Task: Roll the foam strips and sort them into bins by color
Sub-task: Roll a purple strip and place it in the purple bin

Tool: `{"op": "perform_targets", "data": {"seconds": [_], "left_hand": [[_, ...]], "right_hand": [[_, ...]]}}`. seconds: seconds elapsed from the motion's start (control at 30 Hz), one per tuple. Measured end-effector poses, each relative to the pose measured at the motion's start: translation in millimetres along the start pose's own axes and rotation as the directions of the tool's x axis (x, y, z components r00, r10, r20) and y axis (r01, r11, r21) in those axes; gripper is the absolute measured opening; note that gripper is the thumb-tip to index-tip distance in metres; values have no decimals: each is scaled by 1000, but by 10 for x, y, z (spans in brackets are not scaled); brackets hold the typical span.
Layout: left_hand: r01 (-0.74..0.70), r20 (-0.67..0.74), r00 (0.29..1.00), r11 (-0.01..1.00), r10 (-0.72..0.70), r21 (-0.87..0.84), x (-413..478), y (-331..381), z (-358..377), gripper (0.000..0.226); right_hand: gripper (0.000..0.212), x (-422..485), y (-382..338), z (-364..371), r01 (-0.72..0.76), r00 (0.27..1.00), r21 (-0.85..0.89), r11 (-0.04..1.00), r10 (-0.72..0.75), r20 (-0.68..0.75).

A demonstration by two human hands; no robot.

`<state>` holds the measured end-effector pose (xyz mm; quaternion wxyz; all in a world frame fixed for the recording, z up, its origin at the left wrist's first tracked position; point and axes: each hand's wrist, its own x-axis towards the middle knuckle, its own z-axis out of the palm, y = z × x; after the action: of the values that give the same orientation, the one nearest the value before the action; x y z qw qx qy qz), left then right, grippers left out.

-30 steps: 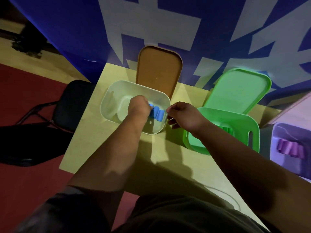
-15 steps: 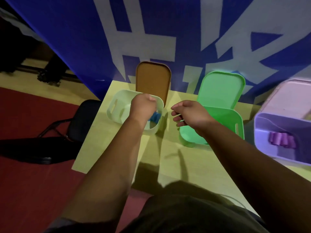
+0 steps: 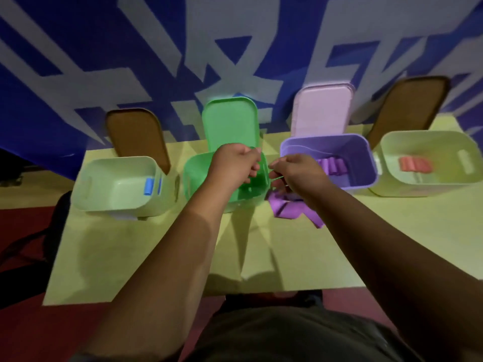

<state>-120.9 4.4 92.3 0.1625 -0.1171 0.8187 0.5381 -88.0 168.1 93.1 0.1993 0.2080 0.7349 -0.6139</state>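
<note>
Observed both hands over the green bin (image 3: pixel 198 173). Right hand (image 3: pixel 295 173): fingers curled, pinching what looks like a thin green foam strip (image 3: pixel 277 177). Left hand (image 3: pixel 235 163): fingers curled too, grip not discernible. Judged held above the matching bin so the strip can be rolled and dropped straight in. Noted unrolled purple strips (image 3: pixel 290 209) on the worktop (image 3: pixel 156 244), just in front of the purple bin (image 3: pixel 366 158), presumably queued next. Versus half a second back: left hand now out of the pale bin (image 3: pixel 117 184), blue roll (image 3: pixel 148 186) left lying inside, both hands shifted right.
</note>
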Motion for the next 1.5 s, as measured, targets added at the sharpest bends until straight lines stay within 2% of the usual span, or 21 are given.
{"op": "perform_targets", "data": {"seconds": [0.1,0.23,0.33,0.43,0.5,0.53,0.6,0.63,0.7,0.83,0.87,0.93,1.07,1.13,1.27,1.37,1.5], "left_hand": [[40,46,998,997,-44,73,-97,-65,586,32],[178,89,979,980,-186,93,-186,-293,1136,25],[240,70,961,931,-268,273,-242,-514,1401,22],[263,87,947,900,-310,349,-303,-729,1637,19],[241,88,952,894,-294,379,-310,-871,1745,44],[263,78,948,895,-310,359,-331,-891,1787,44],[297,53,944,911,-324,287,-385,-887,1851,22],[308,43,943,914,-330,263,-388,-914,1871,21],[327,50,935,908,-351,261,-396,-981,1911,11],[345,45,930,910,-364,228,-468,-1050,2017,10],[340,32,935,919,-353,201,-486,-1055,2039,6],[322,18,944,929,-331,179,-512,-1077,2079,16],[305,60,947,944,-314,129,-576,-1077,2080,8],[310,68,947,950,-313,49,-584,-1096,2076,8],[338,73,941,932,-331,-129,-671,-1033,2079,16],[340,42,940,916,-339,-215,-743,-987,2088,13],[317,2,944,905,-330,-283,-816,-878,2069,14]], "right_hand": [[15,-123,207,-434,-38,996,-97,995,46,80],[10,-194,545,-759,-180,968,-175,968,206,145],[16,-119,864,-906,-274,936,-219,936,312,162],[22,-16,1152,-1038,-329,911,-245,912,375,172],[19,41,1299,-1095,-347,899,-252,903,397,186],[18,70,1370,-1125,-356,893,-248,901,407,195],[17,130,1502,-1173,-367,887,-226,902,413,208],[18,158,1568,-1191,-364,885,-221,905,410,221],[21,188,1690,-1215,-311,899,-249,917,369,237],[12,192,1794,-1249,-270,938,-146,952,294,184],[11,186,1787,-1251,-279,932,-109,954,297,207],[20,175,1770,-1256,-360,893,-6,933,346,286],[9,152,1761,-1288,-392,897,91,915,359,256],[12,110,1721,-1304,-401,877,90,912,354,324],[18,82,1709,-1355,-300,869,-5,954,275,411],[7,40,1690,-1309,-247,920,-86,965,261,292],[13,-2,1632,-1274,-175,954,-149,973,205,218]]}}
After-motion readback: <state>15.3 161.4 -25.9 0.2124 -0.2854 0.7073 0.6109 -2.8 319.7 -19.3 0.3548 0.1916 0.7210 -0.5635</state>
